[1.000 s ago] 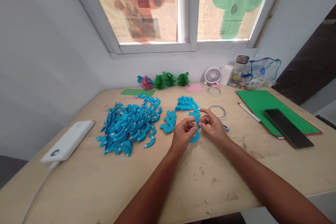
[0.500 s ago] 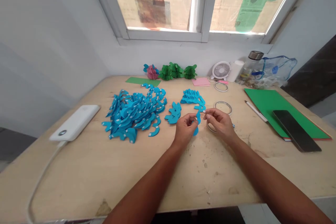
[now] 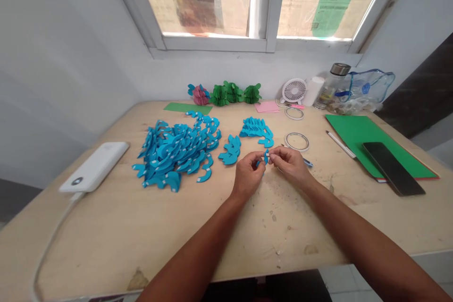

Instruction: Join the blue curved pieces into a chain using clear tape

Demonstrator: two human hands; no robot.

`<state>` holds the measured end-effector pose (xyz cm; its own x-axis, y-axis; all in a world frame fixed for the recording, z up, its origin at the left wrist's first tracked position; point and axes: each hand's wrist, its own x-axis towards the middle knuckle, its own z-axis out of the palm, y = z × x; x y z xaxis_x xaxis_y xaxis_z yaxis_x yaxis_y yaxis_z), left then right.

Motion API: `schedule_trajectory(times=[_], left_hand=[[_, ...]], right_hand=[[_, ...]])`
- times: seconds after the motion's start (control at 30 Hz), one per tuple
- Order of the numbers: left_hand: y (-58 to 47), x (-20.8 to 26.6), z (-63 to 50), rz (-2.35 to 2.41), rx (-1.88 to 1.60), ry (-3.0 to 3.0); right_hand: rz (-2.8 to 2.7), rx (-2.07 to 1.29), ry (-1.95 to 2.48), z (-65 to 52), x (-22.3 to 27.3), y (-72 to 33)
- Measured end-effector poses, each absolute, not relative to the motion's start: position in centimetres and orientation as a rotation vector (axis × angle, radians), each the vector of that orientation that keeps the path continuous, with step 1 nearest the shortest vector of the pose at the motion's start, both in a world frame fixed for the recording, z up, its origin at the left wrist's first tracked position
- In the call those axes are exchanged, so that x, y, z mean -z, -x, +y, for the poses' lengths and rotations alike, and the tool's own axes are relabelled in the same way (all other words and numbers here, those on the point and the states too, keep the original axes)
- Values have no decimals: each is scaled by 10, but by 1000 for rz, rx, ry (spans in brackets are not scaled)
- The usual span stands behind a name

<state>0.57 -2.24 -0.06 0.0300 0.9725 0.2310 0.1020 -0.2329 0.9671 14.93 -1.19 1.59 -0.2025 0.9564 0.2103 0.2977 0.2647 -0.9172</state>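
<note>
My left hand (image 3: 250,172) pinches a curved blue paper piece (image 3: 266,156) between thumb and fingers, just above the table. Close on its right, my right hand (image 3: 288,163) has thumb and forefinger closed at the piece's edge, where a small white bit, apparently tape, shows. The fingertips of both hands nearly meet. A small fanned stack of blue paper pieces (image 3: 230,150) lies left of my left hand, and a row of overlapping blue pieces (image 3: 255,127) lies beyond. Partly hidden behind my right hand is a blue-handled cutter (image 3: 307,163).
A large heap of blue paper pieces (image 3: 173,151) covers the left middle. Tape rolls (image 3: 286,141) lie beyond my right hand. On the right are a green sheet (image 3: 348,127), a pen (image 3: 340,144) and a phone (image 3: 393,168); a white power bank (image 3: 95,166) sits left.
My right hand has moved left, bringing its fingertips against the blue piece in my left hand. The tape roll seen under my right hand earlier no longer shows. The view has shifted slightly.
</note>
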Motion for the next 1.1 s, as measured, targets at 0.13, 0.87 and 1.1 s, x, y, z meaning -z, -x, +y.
schedule_trajectory(times=[0.13,0.87,1.1], left_hand=[[-5,4,-22,1171,-1322,-1515],[-2,1,-25,1324,-1501,-1966],[-2,-1,-28,1481,-1487,-2250]], right_hand=[[-1687,-941,1181,-12,-15,-148],[-1673,-862,1292,-20,-19,-140],[-1617,-897,1294,-20,-17,-138]])
